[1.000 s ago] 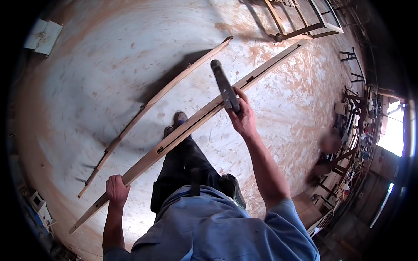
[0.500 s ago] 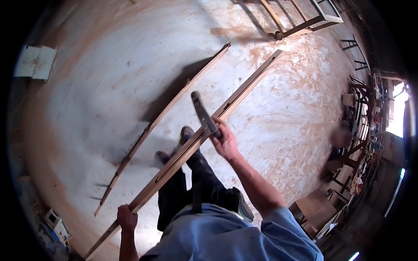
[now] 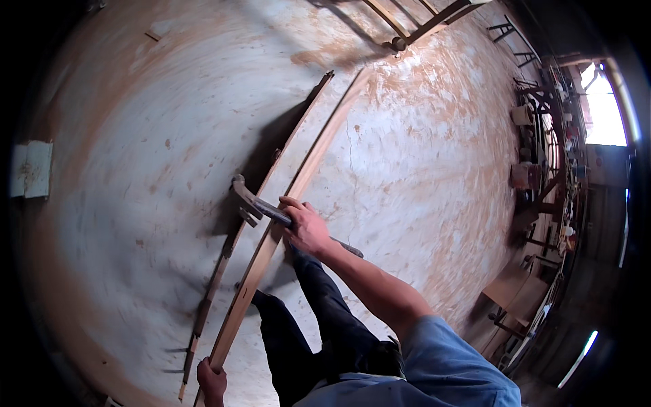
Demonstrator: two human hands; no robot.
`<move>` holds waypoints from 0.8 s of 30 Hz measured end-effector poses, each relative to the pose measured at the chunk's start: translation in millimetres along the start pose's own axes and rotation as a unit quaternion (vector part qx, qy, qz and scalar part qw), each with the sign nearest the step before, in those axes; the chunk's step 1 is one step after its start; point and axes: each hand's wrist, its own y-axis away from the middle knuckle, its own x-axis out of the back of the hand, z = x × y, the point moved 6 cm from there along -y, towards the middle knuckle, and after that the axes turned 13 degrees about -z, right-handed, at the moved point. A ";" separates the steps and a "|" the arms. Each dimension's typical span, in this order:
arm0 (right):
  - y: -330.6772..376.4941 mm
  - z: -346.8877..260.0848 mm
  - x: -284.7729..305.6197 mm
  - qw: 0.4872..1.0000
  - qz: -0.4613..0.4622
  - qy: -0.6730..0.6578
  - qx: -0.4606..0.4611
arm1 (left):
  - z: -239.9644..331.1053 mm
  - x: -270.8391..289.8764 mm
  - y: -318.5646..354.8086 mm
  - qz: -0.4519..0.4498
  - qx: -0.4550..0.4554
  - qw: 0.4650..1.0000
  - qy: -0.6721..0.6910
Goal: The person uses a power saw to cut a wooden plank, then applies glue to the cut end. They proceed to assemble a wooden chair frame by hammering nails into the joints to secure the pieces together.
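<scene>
My right hand (image 3: 308,229) is closed around the dark handle of a claw hammer (image 3: 268,209), and its fingers also lie against a long wooden beam (image 3: 252,279). The hammer crosses over the beam, its head to the left and its handle end showing below my forearm. Lower down, my left hand (image 3: 211,381) grips the beam near the bottom of the view. The beam slants up and to the right, with a narrow slot in its upper face. Left of it, a thinner wooden strip (image 3: 215,283) with small projecting pieces lies roughly parallel.
At the top stands part of a wooden frame (image 3: 430,27). A cluttered rack (image 3: 553,176) and a brown board (image 3: 517,292) line the right side. A pale panel (image 3: 32,168) sits at the far left. My legs are beneath the beam on the stained floor (image 3: 420,163).
The hammer has swung down to the left, its claw now visible. The beam has turned steeper and lies closer to the thin strip. My view has shifted too.
</scene>
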 end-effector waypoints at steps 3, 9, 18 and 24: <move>-24.0 -2.5 -10.3 1.000 0.018 -0.009 0.006 | -22.9 -1.6 -23.9 -0.020 0.013 1.000 0.002; -68.1 -6.9 -15.6 0.997 0.077 0.019 0.028 | -29.4 14.2 -62.1 -0.019 -0.028 0.999 0.030; -111.4 2.7 -21.6 0.989 0.143 0.001 0.041 | -22.1 22.8 -97.7 -0.134 -0.021 0.955 0.265; -125.2 15.1 -32.5 0.984 0.170 -0.010 0.042 | -0.4 34.5 -98.9 -0.128 0.018 0.958 0.257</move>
